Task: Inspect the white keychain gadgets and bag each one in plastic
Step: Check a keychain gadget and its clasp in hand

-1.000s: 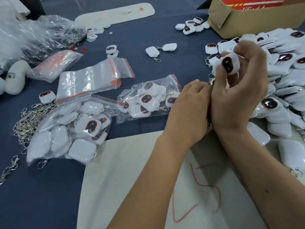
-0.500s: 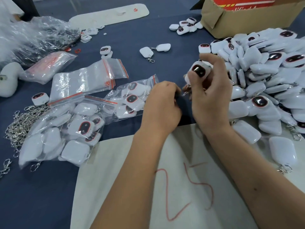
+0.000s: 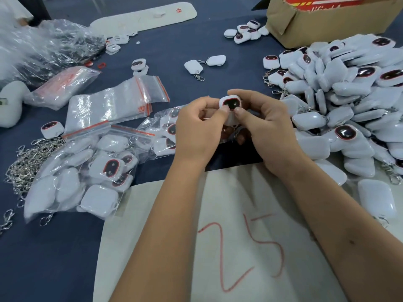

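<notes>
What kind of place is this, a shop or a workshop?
Most likely a small packing or quality-check bench: a heap of loose white gadgets, filled zip bags, a pile of metal chains, and a cardboard box on the table.

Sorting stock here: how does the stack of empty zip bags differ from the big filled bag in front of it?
The stack of empty zip bags lies flat and holds nothing; the big filled bag bulges with white gadgets. The stack's red zip strips sit at its right end, the filled bag's along its far edge. Both are clear plastic.
</notes>
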A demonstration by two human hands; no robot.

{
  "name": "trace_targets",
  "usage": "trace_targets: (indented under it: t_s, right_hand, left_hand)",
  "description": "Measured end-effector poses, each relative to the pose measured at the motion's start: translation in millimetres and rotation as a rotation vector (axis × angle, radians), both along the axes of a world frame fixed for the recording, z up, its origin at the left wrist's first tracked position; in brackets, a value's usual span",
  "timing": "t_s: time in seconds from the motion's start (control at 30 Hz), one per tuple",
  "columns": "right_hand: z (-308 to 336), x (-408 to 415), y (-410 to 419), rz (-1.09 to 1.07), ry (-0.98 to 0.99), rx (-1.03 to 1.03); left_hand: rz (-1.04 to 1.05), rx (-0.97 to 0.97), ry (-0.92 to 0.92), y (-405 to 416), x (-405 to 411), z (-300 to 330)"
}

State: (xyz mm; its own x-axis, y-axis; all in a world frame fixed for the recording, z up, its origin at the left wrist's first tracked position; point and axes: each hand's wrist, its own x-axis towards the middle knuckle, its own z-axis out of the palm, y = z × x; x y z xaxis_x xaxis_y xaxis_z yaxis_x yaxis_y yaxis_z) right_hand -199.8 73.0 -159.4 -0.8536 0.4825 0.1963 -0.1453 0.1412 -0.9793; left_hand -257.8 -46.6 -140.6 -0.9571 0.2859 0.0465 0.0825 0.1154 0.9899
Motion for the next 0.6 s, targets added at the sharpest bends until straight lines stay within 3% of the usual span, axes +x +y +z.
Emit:
trace_targets:
  t_s: [0.27, 0.6]
  right_hand:
    - [2, 3, 2, 0.120, -0.002, -0.190]
    - [6, 6, -2, 0.119, 0.088, -0.160]
  left_hand:
    - [-0.104, 0.159, -0.251, -11, -4, 6]
    - [-0.140, 0.188, -0.273, -15, -5, 9]
